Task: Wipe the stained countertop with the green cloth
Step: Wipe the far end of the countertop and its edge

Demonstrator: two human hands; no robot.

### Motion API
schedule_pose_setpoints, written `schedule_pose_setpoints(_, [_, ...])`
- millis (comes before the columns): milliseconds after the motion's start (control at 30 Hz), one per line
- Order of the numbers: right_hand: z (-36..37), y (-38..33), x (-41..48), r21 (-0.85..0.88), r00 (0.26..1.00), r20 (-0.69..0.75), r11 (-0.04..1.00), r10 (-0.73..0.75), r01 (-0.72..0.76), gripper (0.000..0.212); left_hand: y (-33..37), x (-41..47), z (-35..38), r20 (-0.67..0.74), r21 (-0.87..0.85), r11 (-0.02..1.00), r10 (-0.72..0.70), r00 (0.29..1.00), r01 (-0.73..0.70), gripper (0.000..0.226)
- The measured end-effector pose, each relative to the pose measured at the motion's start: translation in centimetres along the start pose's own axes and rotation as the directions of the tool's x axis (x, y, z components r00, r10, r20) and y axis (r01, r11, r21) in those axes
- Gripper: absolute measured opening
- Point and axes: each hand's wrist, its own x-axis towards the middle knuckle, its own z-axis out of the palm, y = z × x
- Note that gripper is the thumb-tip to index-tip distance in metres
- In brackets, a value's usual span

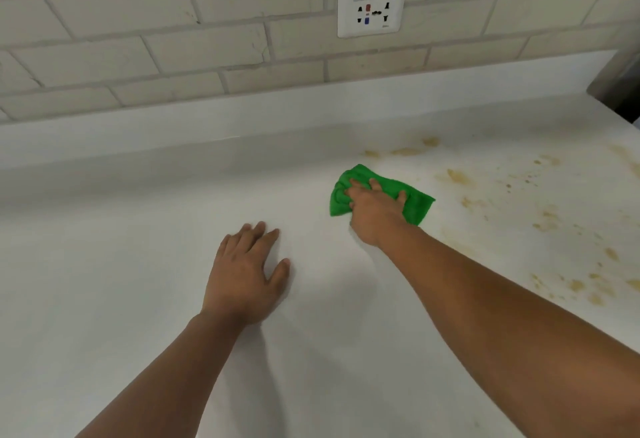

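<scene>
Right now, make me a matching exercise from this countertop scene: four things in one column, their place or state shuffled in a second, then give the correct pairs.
Column 1
1. left hand
2. right hand
3. green cloth
4. wall socket

Column 2
A. crumpled on the countertop, left of the yellowish stains
B. set in the brick backsplash
C. flat and empty, palm down on clean surface
D. pressing down on the cloth

Pairs: 1-C, 2-D, 3-A, 4-B
</scene>
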Motion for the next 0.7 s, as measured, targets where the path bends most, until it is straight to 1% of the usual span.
schedule_pose_setpoints(33, [0.0,-1.0,0.0,0.002,1.000,0.000,1.000,-0.002,0.002,0.074,0.1,0.4,-0.3,-0.008,0.016,1.000,0.005,1.000,-0.005,0.058])
schedule_pose_setpoints(67, [0.4,-1.9,-0.4,-0.008,0.999,0.009,0.999,-0.054,0.054,0.075,0.1,1.0,-0.6,-0.012,0.031,1.000,0.000,1.000,0.000,0.055])
schedule_pose_setpoints(100, [1.1,-2.5,-1.2,-0.031,0.989,0.009,0.988,-0.149,0.149,0.073,0.1,1.8,-1.0,-0.016,0.033,0.999,-0.011,1.000,0.012,0.051])
schedule_pose_setpoints(167, [3.1,-2.5,-2.8,-0.077,0.934,-0.012,0.932,-0.357,0.355,0.071,0.0,4.3,-1.8,-0.034,-0.048,0.999,-0.003,0.999,0.001,0.045])
schedule_pose_setpoints(200, [3.6,-1.9,-3.3,-0.080,0.911,-0.024,0.909,-0.412,0.409,0.070,0.0,5.5,-2.1,-0.040,-0.087,0.996,0.022,0.999,-0.025,0.044])
schedule_pose_setpoints(233, [3.6,-1.0,-3.2,-0.070,0.904,-0.038,0.904,-0.426,0.422,0.070,-0.2,6.7,-2.1,-0.047,-0.095,0.994,0.054,0.997,-0.058,0.042])
schedule_pose_setpoints(267, [3.4,-0.1,-2.6,-0.058,0.913,-0.055,0.914,-0.403,0.400,0.070,-0.5,7.9,-1.9,-0.054,-0.079,0.993,0.084,0.995,-0.088,0.037])
schedule_pose_setpoints(333, [2.4,1.4,-0.7,-0.029,0.952,-0.082,0.955,-0.295,0.294,0.071,-1.1,9.9,-0.9,-0.065,-0.034,0.994,0.105,0.992,-0.108,0.030])
schedule_pose_setpoints(400, [1.2,2.3,1.5,-0.004,0.978,-0.096,0.982,-0.187,0.188,0.071,-1.7,11.6,0.2,-0.063,-0.023,0.997,0.071,0.995,-0.073,0.036])
schedule_pose_setpoints(500, [0.1,2.6,4.7,-0.003,0.991,-0.091,0.996,-0.094,0.094,0.072,-3.0,13.0,1.5,-0.068,-0.001,0.999,0.048,0.997,-0.048,0.052])
schedule_pose_setpoints(567, [-0.6,2.3,6.5,0.002,0.993,-0.111,0.999,-0.038,0.038,0.071,-3.5,13.2,2.0,-0.089,0.016,0.999,0.052,0.995,-0.051,0.056])
schedule_pose_setpoints(633, [-0.9,1.7,7.5,-0.015,0.992,-0.128,1.000,-0.013,0.011,0.069,-3.5,13.3,2.1,-0.110,0.023,0.998,0.060,0.992,-0.057,0.057])
schedule_pose_setpoints(700, [-0.6,1.2,7.2,-0.041,0.991,-0.118,0.997,-0.069,0.064,0.071,-3.4,13.4,2.0,-0.110,0.018,0.998,0.054,0.992,-0.052,0.057])
